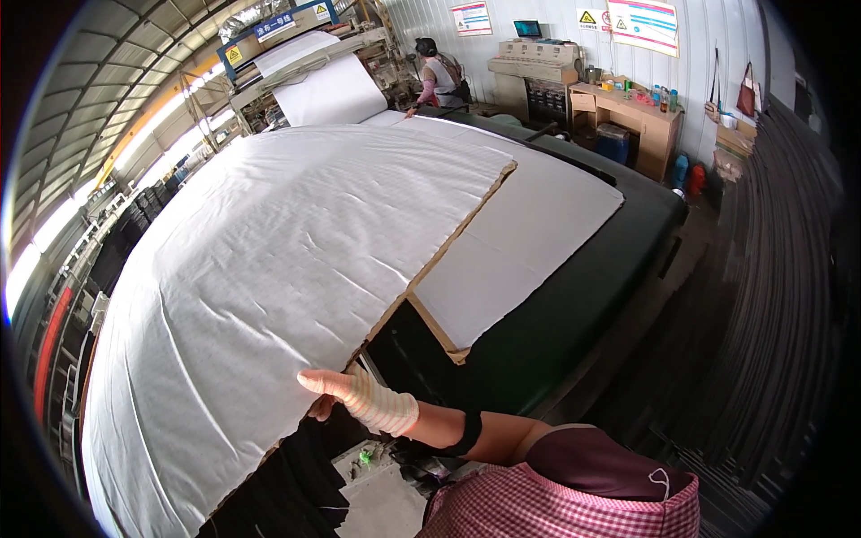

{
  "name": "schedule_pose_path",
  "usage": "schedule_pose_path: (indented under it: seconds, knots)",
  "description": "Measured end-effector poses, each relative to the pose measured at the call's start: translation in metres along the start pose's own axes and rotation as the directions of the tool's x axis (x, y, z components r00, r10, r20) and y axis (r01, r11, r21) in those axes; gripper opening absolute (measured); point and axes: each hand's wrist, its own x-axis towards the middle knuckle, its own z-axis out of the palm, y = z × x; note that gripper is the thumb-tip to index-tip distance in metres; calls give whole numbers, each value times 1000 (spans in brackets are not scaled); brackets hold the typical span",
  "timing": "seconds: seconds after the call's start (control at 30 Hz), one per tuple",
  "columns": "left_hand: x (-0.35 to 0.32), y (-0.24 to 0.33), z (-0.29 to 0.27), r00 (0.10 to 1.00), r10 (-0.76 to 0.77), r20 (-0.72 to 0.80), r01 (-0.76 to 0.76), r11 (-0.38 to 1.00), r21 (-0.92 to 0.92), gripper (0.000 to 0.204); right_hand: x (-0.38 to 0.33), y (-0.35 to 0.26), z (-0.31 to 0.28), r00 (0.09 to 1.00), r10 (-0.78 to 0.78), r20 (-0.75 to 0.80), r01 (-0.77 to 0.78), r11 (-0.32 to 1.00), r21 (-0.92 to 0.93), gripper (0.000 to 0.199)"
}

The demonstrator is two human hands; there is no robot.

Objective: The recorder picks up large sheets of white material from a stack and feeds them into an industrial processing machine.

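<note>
A large white fabric sheet (pixel 260 242) with a ragged brown edge fills the left and middle of the head view, its surface creased and bulging. My right hand (pixel 363 394), in a striped pale glove with bare thumb and fingertips, grips that sheet at its near right edge. The thumb lies on top; the fingers curl partly out of sight below. Past this edge, a second white sheet (pixel 529 233), also brown-edged, rests flat on a dark green table (pixel 556 341). My left hand is not visible.
At the far end a co-worker (pixel 439 76) stands beside a large machine (pixel 305 54) with white material on it. A control console (pixel 538 67) and a wooden desk (pixel 637 121) line the right wall. Dark layered material (pixel 771 269) rises at right; black material (pixel 296 484) hangs below my hand.
</note>
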Motion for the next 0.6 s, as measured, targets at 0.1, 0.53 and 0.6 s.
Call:
schedule_pose_path:
  seconds: [0.1, 0.53, 0.6]
  knots:
    - [3, 5, -4, 998, -45, 35, 46, 999, -8, 41, 4, 7, -3, 1000, -28, 15, 28, 1000, -4, 62]
    - [-2, -1, 2, 992, -114, 44, 113, 993, 22, 41, 2, 3, 1, 998, -50, -32, 53, 993, 104, 37]
    - [-2, -2, 3, 994, -102, 31, 101, 994, 32, 41, 1, 2, 0, 999, -42, -27, 44, 995, 91, 37]
